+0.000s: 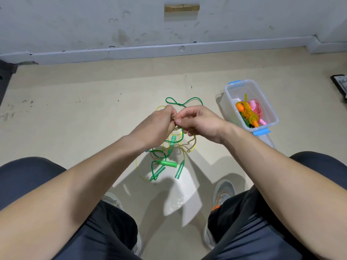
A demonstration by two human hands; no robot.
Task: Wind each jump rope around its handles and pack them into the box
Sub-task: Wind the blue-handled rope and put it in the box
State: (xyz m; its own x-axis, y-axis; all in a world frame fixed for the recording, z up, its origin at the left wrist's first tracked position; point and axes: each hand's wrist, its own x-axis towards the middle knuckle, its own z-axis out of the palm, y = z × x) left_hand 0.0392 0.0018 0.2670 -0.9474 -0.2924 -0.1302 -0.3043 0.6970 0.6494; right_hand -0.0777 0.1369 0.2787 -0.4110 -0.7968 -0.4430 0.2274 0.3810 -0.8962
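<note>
A tangle of jump ropes hangs and lies on the floor between my knees: a dark green cord, a thin yellow cord and several green handles. My left hand and my right hand meet above the tangle, fingertips together, both pinching the yellow cord at one spot. The knot under the fingers is hidden. A clear plastic box with blue latches stands on the floor to the right, holding wound orange, yellow and pink ropes.
The beige floor runs to a grey wall and skirting at the back. My shoes and dark-trousered knees frame the tangle. A dark object lies at the far right edge, and the box's clear lid lies beside the box.
</note>
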